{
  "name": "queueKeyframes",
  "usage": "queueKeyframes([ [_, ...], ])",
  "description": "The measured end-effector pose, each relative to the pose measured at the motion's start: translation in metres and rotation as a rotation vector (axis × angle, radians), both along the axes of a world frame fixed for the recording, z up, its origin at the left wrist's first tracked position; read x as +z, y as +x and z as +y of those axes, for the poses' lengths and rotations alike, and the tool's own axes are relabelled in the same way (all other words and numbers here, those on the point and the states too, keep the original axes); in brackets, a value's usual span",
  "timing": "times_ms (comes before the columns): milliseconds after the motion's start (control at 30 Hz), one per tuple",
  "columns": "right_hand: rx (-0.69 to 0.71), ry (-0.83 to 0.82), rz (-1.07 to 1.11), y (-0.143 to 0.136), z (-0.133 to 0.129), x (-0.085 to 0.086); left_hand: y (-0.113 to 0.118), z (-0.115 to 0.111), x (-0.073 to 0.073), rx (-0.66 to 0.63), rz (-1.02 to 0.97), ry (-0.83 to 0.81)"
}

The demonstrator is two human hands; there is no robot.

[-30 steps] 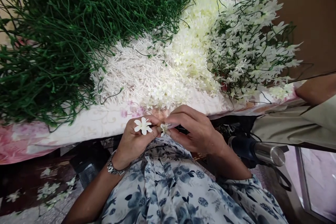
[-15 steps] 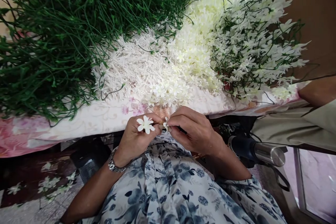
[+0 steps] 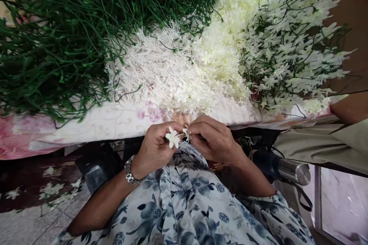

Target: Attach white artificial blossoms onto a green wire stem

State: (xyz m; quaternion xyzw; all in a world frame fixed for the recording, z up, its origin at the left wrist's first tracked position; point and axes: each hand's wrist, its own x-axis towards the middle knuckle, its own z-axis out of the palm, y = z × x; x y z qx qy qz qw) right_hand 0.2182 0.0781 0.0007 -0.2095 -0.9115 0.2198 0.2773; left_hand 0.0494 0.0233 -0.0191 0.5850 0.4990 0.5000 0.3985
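My left hand (image 3: 155, 147) pinches a small white artificial flower (image 3: 173, 138) between thumb and fingers, just below the table edge. My right hand (image 3: 214, 139) meets it fingertip to fingertip and holds a second small white flower piece (image 3: 186, 134). Both hands hover over my blue-flowered dress. A metal watch (image 3: 130, 171) is on my left wrist.
A cloth-covered table (image 3: 94, 128) carries a heap of green wire stems (image 3: 66, 42), a pile of white plastic stamens (image 3: 155, 69), a pile of cream flowers (image 3: 224, 57), and finished white-flowered sprigs (image 3: 293, 53). A steel flask (image 3: 283, 168) lies at right. Another person's sleeve (image 3: 330, 141) is at the right edge.
The flower in my left hand has turned and moved right, closer to the piece in my right hand. The view has shifted slightly to the left.
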Motion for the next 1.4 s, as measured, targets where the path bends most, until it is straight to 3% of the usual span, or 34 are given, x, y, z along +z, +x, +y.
queueKeyframes([
  [200, -0.014, 0.025, 0.025, 0.001, -0.002, -0.008, 0.003, 0.001, -0.002, -0.006, -0.005, -0.039],
  [400, -0.037, -0.182, 0.168, 0.004, 0.0, -0.014, 0.004, 0.002, 0.002, -0.015, -0.096, -0.208],
  [600, -0.055, -0.149, 0.225, 0.004, -0.002, -0.018, 0.004, 0.0, 0.002, 0.001, -0.121, -0.296],
  [767, -0.036, -0.128, 0.248, 0.004, -0.003, -0.019, 0.003, -0.002, 0.0, 0.006, -0.124, -0.281],
  [1100, -0.061, -0.121, 0.223, 0.002, -0.005, -0.018, 0.005, -0.001, 0.001, 0.011, -0.16, -0.102],
  [1400, -0.052, -0.092, 0.192, 0.001, -0.005, -0.022, 0.006, 0.001, -0.005, 0.02, -0.137, -0.121],
])
